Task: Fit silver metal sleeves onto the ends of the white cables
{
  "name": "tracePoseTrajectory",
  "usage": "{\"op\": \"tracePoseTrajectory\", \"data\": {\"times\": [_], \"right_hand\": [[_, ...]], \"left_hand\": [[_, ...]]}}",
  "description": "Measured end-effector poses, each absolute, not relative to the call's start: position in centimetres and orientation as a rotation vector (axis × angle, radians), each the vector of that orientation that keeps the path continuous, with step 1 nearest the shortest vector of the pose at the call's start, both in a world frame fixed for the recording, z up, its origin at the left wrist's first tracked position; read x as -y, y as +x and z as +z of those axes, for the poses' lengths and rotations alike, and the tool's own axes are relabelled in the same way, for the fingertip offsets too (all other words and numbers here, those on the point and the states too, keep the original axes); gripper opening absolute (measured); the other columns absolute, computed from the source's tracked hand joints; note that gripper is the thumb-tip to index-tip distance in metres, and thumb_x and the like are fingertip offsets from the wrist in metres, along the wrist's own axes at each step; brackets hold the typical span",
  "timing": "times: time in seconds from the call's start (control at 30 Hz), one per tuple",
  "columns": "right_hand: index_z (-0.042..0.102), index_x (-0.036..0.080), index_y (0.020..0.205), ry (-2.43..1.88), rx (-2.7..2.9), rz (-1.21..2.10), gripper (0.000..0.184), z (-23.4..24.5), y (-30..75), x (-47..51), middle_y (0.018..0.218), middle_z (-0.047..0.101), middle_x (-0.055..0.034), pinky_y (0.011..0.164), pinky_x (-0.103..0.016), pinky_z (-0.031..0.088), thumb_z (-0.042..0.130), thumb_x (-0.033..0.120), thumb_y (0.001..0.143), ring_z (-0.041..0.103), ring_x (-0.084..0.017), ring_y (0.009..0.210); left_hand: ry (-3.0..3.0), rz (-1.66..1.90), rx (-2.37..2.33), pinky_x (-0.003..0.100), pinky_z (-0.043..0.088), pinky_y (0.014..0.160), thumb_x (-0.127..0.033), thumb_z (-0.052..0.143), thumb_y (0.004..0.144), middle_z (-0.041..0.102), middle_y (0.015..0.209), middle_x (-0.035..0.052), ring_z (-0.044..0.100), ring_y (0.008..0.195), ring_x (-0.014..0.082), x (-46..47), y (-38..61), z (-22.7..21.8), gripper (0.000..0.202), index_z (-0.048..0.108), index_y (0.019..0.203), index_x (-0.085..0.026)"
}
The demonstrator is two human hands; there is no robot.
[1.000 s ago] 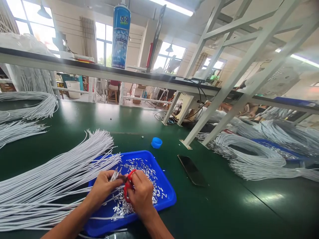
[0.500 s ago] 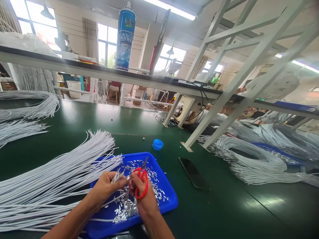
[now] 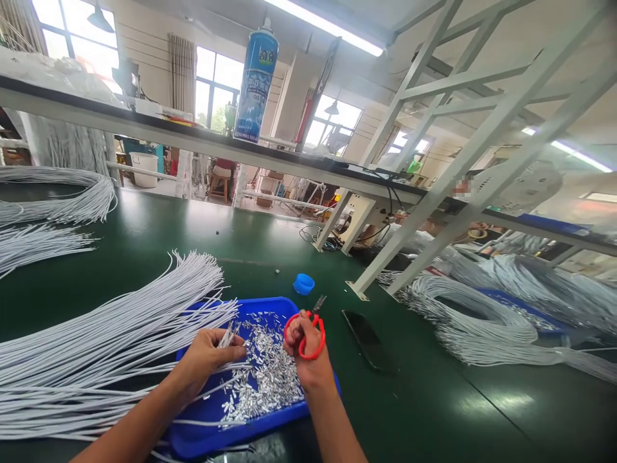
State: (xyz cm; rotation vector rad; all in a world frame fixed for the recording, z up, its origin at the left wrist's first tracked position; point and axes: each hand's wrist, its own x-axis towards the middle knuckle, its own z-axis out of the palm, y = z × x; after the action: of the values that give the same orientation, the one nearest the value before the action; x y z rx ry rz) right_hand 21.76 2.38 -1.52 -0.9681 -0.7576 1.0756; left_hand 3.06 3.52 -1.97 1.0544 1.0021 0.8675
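My left hand [image 3: 206, 360] pinches the ends of a few white cords [image 3: 227, 337] over a blue tray [image 3: 202, 437]. The tray holds a heap of small silvery cut-off tips [image 3: 270, 379]. My right hand [image 3: 308, 360] is closed around red-handled scissors [image 3: 306, 331], lifted above the tray's right side with the blades pointing up and away. The two hands are apart. A big fan of white cords [image 3: 96, 347] runs from the left across the green table into the tray.
A black phone [image 3: 369, 334] lies right of the tray, a blue cap [image 3: 303, 283] behind it. More cord bundles lie at the far left [image 3: 58, 206] and right [image 3: 482, 321]. A white frame leg [image 3: 359, 290] stands on the table. A spray can [image 3: 255, 83] stands on the shelf above.
My right hand has pulled away from the left, moving right and up with the scissors. The left hand keeps its hold on the cord ends over the tray.
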Motion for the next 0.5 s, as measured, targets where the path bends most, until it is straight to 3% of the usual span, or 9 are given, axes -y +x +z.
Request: {"op": "tracePoseTrajectory", "data": {"times": [0.1, 0.2, 0.33, 0.4, 0.5], "right_hand": [[0.045, 0.018, 0.053, -1.045, 0.893, 1.149, 0.037, -1.6, 21.9, -2.8, 0.046, 0.039, 0.0058, 0.039, -0.020, 0.022, 0.065, 0.044, 0.072, 0.032, -0.007, 0.041], [0.060, 0.016, 0.073, -1.074, 1.047, 1.160, 0.025, -1.3, 21.2, -3.4, 0.054, 0.047, 0.0044, 0.043, -0.021, 0.025, 0.070, 0.038, 0.068, 0.037, -0.007, 0.046], [0.064, 0.016, 0.085, -1.118, 1.245, 1.194, 0.028, -0.9, 20.2, -3.6, 0.054, 0.045, 0.0048, 0.045, -0.022, 0.025, 0.066, 0.041, 0.072, 0.036, -0.008, 0.048], [0.064, 0.017, 0.083, -1.174, 1.400, 1.075, 0.026, -1.0, 20.0, -3.1, 0.058, 0.049, 0.0035, 0.047, -0.023, 0.029, 0.062, 0.041, 0.075, 0.040, -0.010, 0.051], [0.060, 0.019, 0.078, -1.342, 1.678, 0.628, 0.020, -1.4, 20.2, -1.9, 0.072, 0.055, -0.0002, 0.056, -0.025, 0.035, 0.065, 0.038, 0.073, 0.047, -0.014, 0.063]], "left_hand": [[0.999, 0.825, -0.976, 0.022, 0.028, 0.050, -0.038, 0.081, 0.048, 0.055, 0.049, -0.0033, 0.041, 0.045, 0.0081, -3.8, 3.0, -2.4, 0.037, 0.068, 0.070, -0.011], [0.987, 0.788, -0.953, 0.022, 0.029, 0.051, -0.039, 0.081, 0.049, 0.055, 0.050, -0.0024, 0.042, 0.046, 0.0086, -3.8, 2.9, -2.4, 0.038, 0.068, 0.072, -0.011], [0.979, 0.804, -0.943, 0.024, 0.029, 0.052, -0.039, 0.081, 0.050, 0.055, 0.051, -0.0022, 0.043, 0.047, 0.0096, -3.6, 3.0, -2.0, 0.036, 0.068, 0.070, -0.012], [1.010, 0.849, -0.951, 0.024, 0.029, 0.054, -0.039, 0.079, 0.054, 0.056, 0.053, -0.0019, 0.043, 0.049, 0.0098, -3.5, 3.0, -1.7, 0.034, 0.069, 0.071, -0.012], [1.028, 0.930, -0.993, 0.025, 0.033, 0.060, -0.040, 0.077, 0.056, 0.061, 0.061, 0.0002, 0.047, 0.057, 0.0121, -3.5, 3.1, -1.3, 0.034, 0.071, 0.075, -0.012]]}}
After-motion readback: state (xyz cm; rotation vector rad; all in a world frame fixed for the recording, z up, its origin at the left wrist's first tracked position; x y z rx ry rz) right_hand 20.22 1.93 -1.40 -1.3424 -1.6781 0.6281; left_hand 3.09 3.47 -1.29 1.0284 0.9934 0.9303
